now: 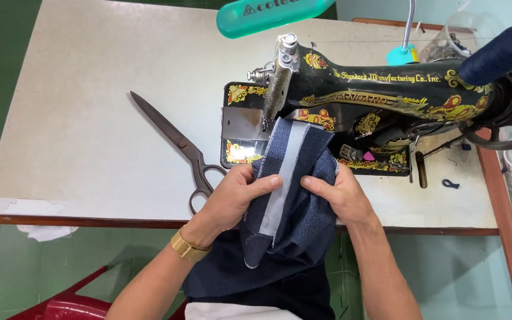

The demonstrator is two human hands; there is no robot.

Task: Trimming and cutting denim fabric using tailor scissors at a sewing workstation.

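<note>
A piece of dark blue fabric (300, 216) with a pale grey strip (285, 178) down its middle lies under the needle of a black sewing machine (380, 95) with gold and red ornament. My left hand (232, 198) grips the fabric's left side, thumb across the grey strip. On the right side my right hand (339, 192) pinches the fabric, thumb pointing toward the strip. The cloth's far end reaches the metal needle plate (241, 124); its near end hangs over the table's front edge into my lap.
Large dark scissors (176, 142) lie on the pale tabletop (90, 89) left of the machine, close to my left hand. A navy thread spool (496, 53) sits at the machine's right end by the handwheel (511, 115). A teal lamp head (268, 15) hangs above. A red stool (69, 305) shows below.
</note>
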